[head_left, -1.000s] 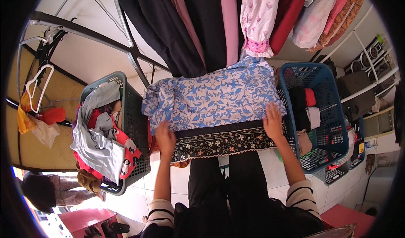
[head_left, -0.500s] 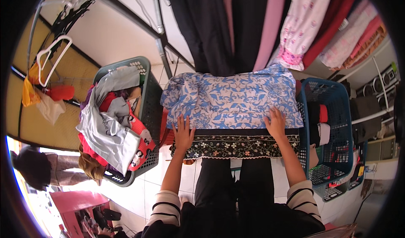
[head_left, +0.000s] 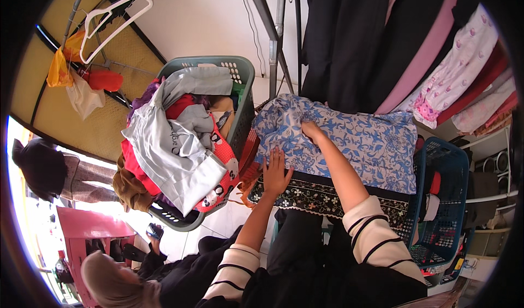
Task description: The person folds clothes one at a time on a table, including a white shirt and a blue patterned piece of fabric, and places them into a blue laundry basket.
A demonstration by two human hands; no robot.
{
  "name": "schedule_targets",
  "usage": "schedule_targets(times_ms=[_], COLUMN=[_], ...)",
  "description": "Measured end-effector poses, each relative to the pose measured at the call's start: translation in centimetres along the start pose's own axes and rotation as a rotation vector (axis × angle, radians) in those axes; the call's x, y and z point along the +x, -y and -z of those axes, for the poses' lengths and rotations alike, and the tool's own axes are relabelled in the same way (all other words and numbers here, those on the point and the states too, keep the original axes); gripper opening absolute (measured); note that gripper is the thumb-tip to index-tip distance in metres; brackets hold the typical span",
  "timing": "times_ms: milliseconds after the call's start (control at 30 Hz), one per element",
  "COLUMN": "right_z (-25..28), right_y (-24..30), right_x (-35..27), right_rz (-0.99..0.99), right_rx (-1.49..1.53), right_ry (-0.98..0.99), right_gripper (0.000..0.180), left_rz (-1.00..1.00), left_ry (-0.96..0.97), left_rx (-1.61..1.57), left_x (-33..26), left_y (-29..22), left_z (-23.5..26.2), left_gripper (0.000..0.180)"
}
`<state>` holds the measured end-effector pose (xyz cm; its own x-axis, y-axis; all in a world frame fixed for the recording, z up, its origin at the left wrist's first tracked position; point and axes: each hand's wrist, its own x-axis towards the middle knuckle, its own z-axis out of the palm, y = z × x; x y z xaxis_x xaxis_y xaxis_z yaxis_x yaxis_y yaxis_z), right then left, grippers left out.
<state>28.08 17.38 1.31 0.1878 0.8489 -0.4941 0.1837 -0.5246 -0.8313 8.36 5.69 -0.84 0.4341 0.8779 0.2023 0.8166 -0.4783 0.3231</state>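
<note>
A white garment with a blue floral pattern (head_left: 360,149) lies spread in front of me, creased toward its left end. My left hand (head_left: 277,174) rests flat near its lower left edge, fingers spread. Farther up, my right hand (head_left: 311,130) is closed, its fingers curled into the creased cloth of the same garment; the fingertips are hidden. Under the garment's near edge shows a black cloth with embroidered flowers and a scalloped border (head_left: 322,197).
Left stands a grey-green laundry basket (head_left: 248,98) heaped with clothes; right, a blue basket (head_left: 445,149). Clothes (head_left: 376,51) hang from above at the back. A white hanger (head_left: 117,27) hangs upper left. A person in a headscarf (head_left: 109,275) sits at lower left, holding a phone-like device.
The view has swung left. My right hand has gone from lying flat at the garment's right to gripping cloth near its left end. The left hand stays flat at the lower left.
</note>
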Motion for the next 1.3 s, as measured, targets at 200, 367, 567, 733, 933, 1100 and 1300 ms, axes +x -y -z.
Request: schedule_targets(times_ms=[200, 367, 567, 733, 933, 1100, 1300], right_z=[-1.7, 0.4, 7.4, 13.5, 18.2, 21.7, 26.8], right_y=[3.1, 4.4, 4.3, 2.0, -6.2, -16.5, -21.3], right_x=[-3.3, -3.2, -5.4, -8.7, -14.4, -19.1, -23.7], right_rz=[-0.071, 0.169, 0.270, 0.454, 0.493, 0.415, 0.308], right_rx=[0.324, 0.908, 1.184, 1.480, 1.508, 1.554, 1.370], right_ry=[0.449, 0.337, 0.187, 0.069, 0.085, -0.252, -0.598], right_gripper=[0.059, 0.034, 0.051, 0.051, 0.055, 0.058, 0.055], left_rz=[0.020, 0.021, 0.004, -0.006, -0.018, -0.036, -0.028], left_ry=[0.013, 0.017, 0.010, 0.029, 0.059, 0.059, 0.152], left_rx=[-0.003, 0.027, 0.049, 0.089, 0.124, 0.152, 0.154], left_x=[-0.5, -0.3, -0.4, -0.2, -0.3, -0.6, -0.4], left_y=[0.2, 0.0, 0.2, -0.1, -0.1, 0.5, 0.6], left_z=[0.0, 0.0, -0.3, -0.4, -0.6, -1.1, -0.8], left_gripper=[0.067, 0.067, 0.066, 0.065, 0.065, 0.056, 0.052])
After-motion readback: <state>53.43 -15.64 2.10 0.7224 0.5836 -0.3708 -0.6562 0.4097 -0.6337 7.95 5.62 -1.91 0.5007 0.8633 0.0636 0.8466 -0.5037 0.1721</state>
